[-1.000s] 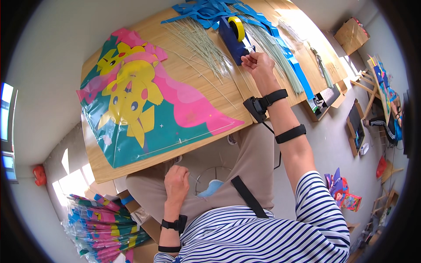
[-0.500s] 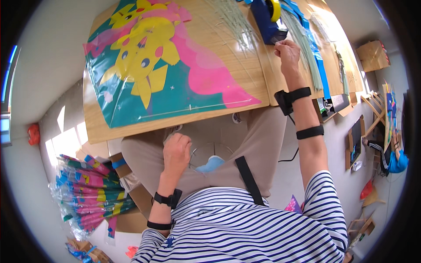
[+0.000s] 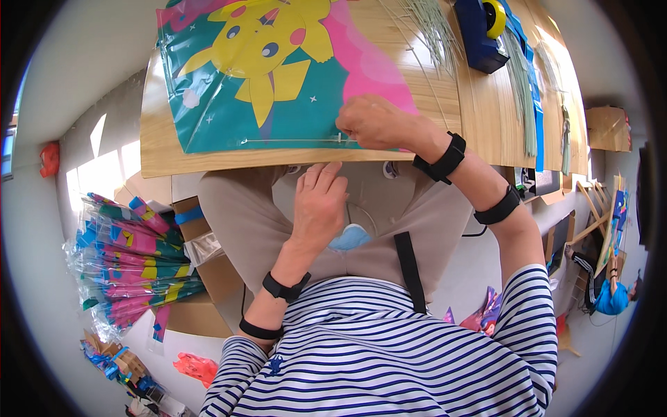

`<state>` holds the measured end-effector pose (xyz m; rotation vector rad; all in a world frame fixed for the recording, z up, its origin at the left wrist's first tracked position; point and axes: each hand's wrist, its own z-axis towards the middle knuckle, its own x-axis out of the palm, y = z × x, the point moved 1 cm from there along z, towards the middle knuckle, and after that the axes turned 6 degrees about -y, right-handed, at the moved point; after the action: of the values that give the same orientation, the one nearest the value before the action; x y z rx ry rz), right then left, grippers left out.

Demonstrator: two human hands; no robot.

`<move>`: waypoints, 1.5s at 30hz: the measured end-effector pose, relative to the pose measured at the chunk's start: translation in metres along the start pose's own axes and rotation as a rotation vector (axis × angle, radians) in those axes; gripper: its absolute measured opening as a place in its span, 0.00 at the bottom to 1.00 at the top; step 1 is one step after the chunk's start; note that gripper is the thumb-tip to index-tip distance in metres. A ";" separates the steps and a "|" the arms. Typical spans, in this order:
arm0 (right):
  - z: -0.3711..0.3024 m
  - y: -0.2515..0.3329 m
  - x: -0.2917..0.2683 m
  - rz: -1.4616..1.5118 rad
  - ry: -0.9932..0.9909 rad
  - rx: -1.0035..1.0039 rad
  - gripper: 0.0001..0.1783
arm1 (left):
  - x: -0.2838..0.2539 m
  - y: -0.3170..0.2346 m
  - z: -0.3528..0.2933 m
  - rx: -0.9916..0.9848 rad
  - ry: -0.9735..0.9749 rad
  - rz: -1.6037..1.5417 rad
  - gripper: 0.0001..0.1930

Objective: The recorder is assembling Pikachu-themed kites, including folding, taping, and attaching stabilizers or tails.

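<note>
Your right hand (image 3: 379, 124) has swung from the boxy blue tape dispenser (image 3: 479, 52) to the glossy plastic sheet (image 3: 295, 128) flat on the wooden table (image 3: 483, 128); whether its curled fingers grip anything, I cannot tell. Your left hand (image 3: 319, 208) bends loosely, released.

One flat printed sheet (image 3: 292, 76) — one tape dispenser (image 3: 478, 38), one tape roll (image 3: 499, 24) — four armbands (image 3: 499, 206).

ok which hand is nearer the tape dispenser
Right. The right hand is over the sheet, left of the dispenser; the left hand is farther off, by the near table edge.
</note>
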<state>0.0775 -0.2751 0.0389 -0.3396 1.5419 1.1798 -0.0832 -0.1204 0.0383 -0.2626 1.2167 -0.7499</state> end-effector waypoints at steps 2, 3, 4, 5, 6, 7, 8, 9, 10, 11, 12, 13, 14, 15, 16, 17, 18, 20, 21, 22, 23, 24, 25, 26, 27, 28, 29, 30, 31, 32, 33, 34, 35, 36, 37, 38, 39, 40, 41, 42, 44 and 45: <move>0.005 -0.001 0.003 -0.078 0.064 -0.012 0.02 | 0.003 0.001 0.001 0.003 -0.002 -0.006 0.15; 0.006 0.000 0.004 -0.087 0.063 -0.023 0.02 | 0.004 0.001 0.002 0.007 0.001 -0.005 0.15; 0.008 0.001 0.005 -0.095 0.063 -0.033 0.02 | 0.006 0.002 0.003 0.011 0.005 -0.005 0.15; 0.009 0.001 0.005 -0.103 0.062 -0.044 0.02 | 0.008 0.003 0.003 0.017 0.005 -0.004 0.15; 0.010 0.002 0.005 -0.113 0.067 -0.057 0.02 | 0.009 0.004 0.004 0.024 0.006 -0.004 0.15; 0.011 0.002 0.006 -0.122 0.073 -0.070 0.02 | 0.011 0.005 0.004 0.031 0.006 -0.003 0.15; 0.013 0.002 0.006 -0.132 0.079 -0.083 0.02 | 0.013 0.005 0.005 0.032 0.005 -0.007 0.15; 0.014 0.002 0.008 -0.145 0.089 -0.091 0.02 | 0.014 0.005 0.005 0.035 0.004 -0.009 0.15; 0.015 0.001 0.009 -0.157 0.098 -0.099 0.02 | 0.015 0.005 0.006 0.038 0.004 -0.011 0.15; 0.015 0.000 0.010 -0.170 0.108 -0.107 0.02 | 0.017 0.005 0.007 0.040 -0.001 -0.013 0.15; 0.016 0.000 0.012 -0.179 0.117 -0.107 0.01 | 0.019 0.006 0.007 0.042 -0.006 -0.012 0.15; 0.017 -0.001 0.013 -0.187 0.126 -0.107 0.02 | 0.020 0.006 0.008 0.045 -0.011 -0.012 0.15; 0.017 -0.001 0.015 -0.195 0.135 -0.108 0.02 | 0.020 0.006 0.009 0.039 -0.003 -0.011 0.15; 0.018 0.000 0.014 -0.199 0.149 -0.099 0.02 | 0.020 0.006 0.010 0.034 0.004 -0.011 0.16; 0.018 0.001 0.013 -0.202 0.162 -0.091 0.02 | 0.020 0.007 0.011 0.030 0.012 -0.011 0.16; 0.018 0.001 0.012 -0.206 0.175 -0.083 0.02 | 0.021 0.007 0.011 0.029 0.012 -0.010 0.16; 0.019 0.002 0.011 -0.204 0.175 -0.077 0.02 | 0.022 0.008 0.011 0.031 0.011 -0.009 0.16; 0.019 0.002 0.010 -0.201 0.175 -0.064 0.03 | 0.023 0.009 0.012 0.031 0.011 -0.004 0.16; 0.020 0.001 0.011 -0.207 0.176 -0.062 0.03 | 0.023 0.009 0.012 0.030 0.011 0.000 0.16; 0.020 0.001 0.012 -0.212 0.176 -0.060 0.03 | 0.023 0.009 0.013 0.029 0.012 0.005 0.16; 0.020 0.000 0.012 -0.218 0.176 -0.058 0.03 | 0.023 0.009 0.013 0.028 0.013 0.006 0.16; 0.020 -0.001 0.013 -0.216 0.169 -0.065 0.03 | 0.023 0.010 0.014 0.027 0.014 0.006 0.16; 0.020 -0.001 0.014 -0.213 0.162 -0.071 0.03 | 0.023 0.010 0.014 0.026 0.016 0.007 0.16; 0.019 -0.002 0.014 -0.210 0.154 -0.077 0.03 | 0.024 0.010 0.014 0.026 0.017 0.007 0.16; 0.019 -0.004 0.016 -0.209 0.125 -0.099 0.03 | 0.024 0.011 0.014 0.028 0.019 0.007 0.16; 0.019 -0.005 0.017 -0.207 0.096 -0.121 0.04 | 0.025 0.011 0.015 0.029 0.020 0.007 0.16; 0.018 -0.007 0.018 -0.206 0.066 -0.142 0.04 | 0.026 0.011 0.014 0.032 0.021 0.021 0.17; 0.019 -0.005 0.017 -0.213 0.076 -0.124 0.03 | 0.027 0.012 0.014 0.030 0.021 0.038 0.17; 0.021 -0.004 0.016 -0.220 0.086 -0.107 0.03 | 0.028 0.013 0.013 0.029 0.021 0.055 0.17; 0.022 -0.002 0.016 -0.228 0.096 -0.089 0.03 | 0.030 0.013 0.012 0.037 0.022 0.080 0.18; 0.025 0.002 0.012 -0.267 0.129 -0.060 0.03 | 0.032 0.013 0.011 0.048 0.023 0.104 0.18; 0.027 0.006 0.008 -0.307 0.162 -0.030 0.03 | 0.034 0.013 0.011 0.058 0.024 0.127 0.18; 0.029 0.009 0.005 -0.346 0.194 -0.001 0.03 | 0.034 0.013 0.011 0.062 0.022 0.136 0.18; 0.031 0.011 0.003 -0.353 0.206 0.039 0.04 | 0.034 0.013 0.012 0.068 0.019 0.144 0.19; 0.032 0.013 0.002 -0.359 0.217 0.079 0.05 | 0.034 0.012 0.013 0.074 0.017 0.151 0.19; 0.033 0.014 0.000 -0.366 0.228 0.119 0.07 | 0.034 0.010 0.014 0.069 0.017 0.142 0.16; 0.032 0.013 -0.004 -0.372 0.140 0.119 0.06 | 0.032 0.008 0.015 0.062 0.017 0.134 0.14; 0.031 0.009 -0.010 -0.379 0.052 0.118 0.06 | 0.031 0.007 0.016 0.055 0.017 0.126 0.13; 0.031 0.005 -0.014 -0.384 -0.036 0.117 0.06 | 0.030 0.006 0.017 0.057 0.016 0.129 0.13; 0.032 0.002 -0.018 -0.360 -0.073 0.147 0.06 | 0.030 0.005 0.018 0.062 0.015 0.130 0.12; 0.033 -0.002 -0.023 -0.313 -0.148 0.209 0.05 | 0.029 0.004 0.017 0.067 0.016 0.134 0.12; 0.031 0.001 -0.022 -0.245 -0.137 0.237 0.05 | 0.029 0.005 0.017 0.066 0.013 0.137 0.12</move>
<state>0.1029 -0.2575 0.0619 -0.2750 1.4560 0.8042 -0.0619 -0.1391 0.0196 -0.1190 1.2072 -0.6718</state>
